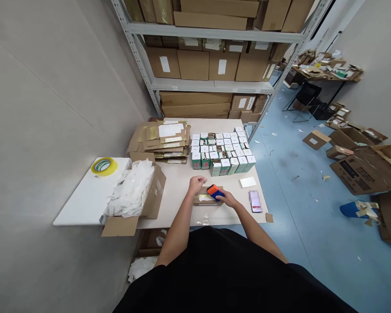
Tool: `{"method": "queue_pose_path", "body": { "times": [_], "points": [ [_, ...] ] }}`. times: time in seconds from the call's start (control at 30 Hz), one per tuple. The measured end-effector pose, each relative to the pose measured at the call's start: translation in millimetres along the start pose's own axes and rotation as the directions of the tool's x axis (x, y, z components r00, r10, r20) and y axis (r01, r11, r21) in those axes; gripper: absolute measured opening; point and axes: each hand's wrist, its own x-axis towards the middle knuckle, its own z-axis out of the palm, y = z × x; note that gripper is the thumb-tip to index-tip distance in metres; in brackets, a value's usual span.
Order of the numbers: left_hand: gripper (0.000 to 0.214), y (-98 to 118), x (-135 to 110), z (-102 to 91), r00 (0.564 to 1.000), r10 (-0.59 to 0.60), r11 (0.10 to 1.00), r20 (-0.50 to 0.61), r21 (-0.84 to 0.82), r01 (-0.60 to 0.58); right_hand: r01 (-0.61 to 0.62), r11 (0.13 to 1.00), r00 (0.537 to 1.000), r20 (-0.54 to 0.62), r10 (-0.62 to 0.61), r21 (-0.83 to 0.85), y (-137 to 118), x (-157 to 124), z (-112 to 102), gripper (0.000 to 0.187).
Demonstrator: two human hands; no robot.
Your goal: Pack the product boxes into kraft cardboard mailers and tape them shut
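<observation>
A small flat cardboard box [209,201] lies near the front edge of the table, with a strip of pale yellowish tape or label on top. Over its right part, my right hand [227,198] is closed around an orange and blue tape dispenser [215,191], tilted with its orange end toward the upper left. My left hand [197,184] is above the box's left back corner, its fingers pinched together. Whatever is between those fingers is too small to make out. Behind both hands stand rows of small white and green boxes [233,166].
Flattened cardboard [169,141] is stacked at back left. An open carton [154,191] of white packing material and a yellow tape roll [104,166] are left. A white card [248,182] and a phone [256,201] lie right. Shelving [215,84] rises behind the table.
</observation>
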Motion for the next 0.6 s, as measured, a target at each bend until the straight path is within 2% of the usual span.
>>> {"method": "queue_pose_path", "body": {
  "times": [0.17,0.27,0.33,0.4,0.5,0.6],
  "points": [
    [0.023,0.6,-2.1,-26.8,0.987,-0.005,0.999,-0.161,-0.034,0.0,0.041,0.999,0.999,0.027,-0.041,-0.003,-6.6,5.4,-5.7,0.048],
    [0.023,-12.0,-9.4,-37.5,0.953,-0.097,0.993,-0.289,-0.096,0.072,0.067,0.997,0.997,0.042,-0.065,-0.041,-11.2,11.2,-8.0,0.052],
    [0.022,-22.6,-14.8,-47.2,0.924,-0.15,0.984,-0.351,-0.139,0.107,0.024,0.997,0.998,0.052,-0.02,-0.076,-10.3,11.3,-8.5,0.051],
    [0.021,-31.8,-19.0,-59.4,0.912,-0.168,0.979,-0.374,-0.175,0.109,-0.021,0.995,0.999,0.046,0.026,-0.096,-6.8,8.4,-8.2,0.048],
    [0.021,-42.3,-23.6,-74.6,0.924,-0.177,0.97,-0.34,-0.22,0.105,-0.032,0.993,0.999,0.026,0.035,-0.11,-2.1,3.8,-6.9,0.046],
    [0.023,-54.7,-28.5,-78.2,0.905,-0.25,0.948,-0.345,-0.278,0.156,-0.03,0.988,0.999,-0.02,0.027,-0.154,-3.4,4.2,-3.8,0.046]
  ]
}}
